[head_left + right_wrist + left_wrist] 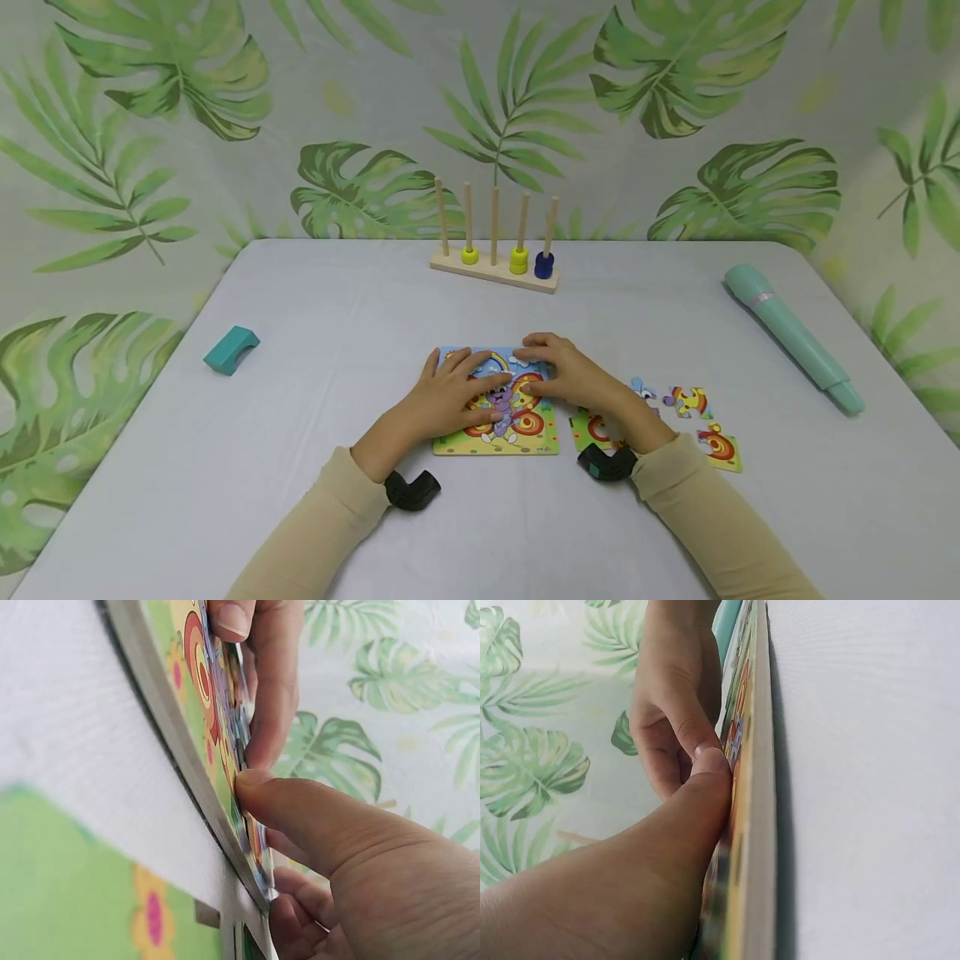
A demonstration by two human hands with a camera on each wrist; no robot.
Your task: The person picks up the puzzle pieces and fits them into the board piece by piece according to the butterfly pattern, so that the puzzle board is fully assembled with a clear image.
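A butterfly jigsaw puzzle lies in its flat board on the table, with a purple figure and red-orange wings in its picture. Across its left side spreads my left hand, fingers extended and touching the picture. My right hand is over the upper right corner; its thumb presses on the puzzle face while the other fingers bend near the far edge. Both hands come close together over the picture in the left wrist view. Loose puzzle pieces lie right of the board, among them a yellow-red one and one with an orange spiral.
A green-edged piece lies partly beneath the right forearm. Behind the puzzle stands a wooden peg stand with yellow and blue beads. A teal arch block is at the left, a mint-coloured microphone-like toy at the right.
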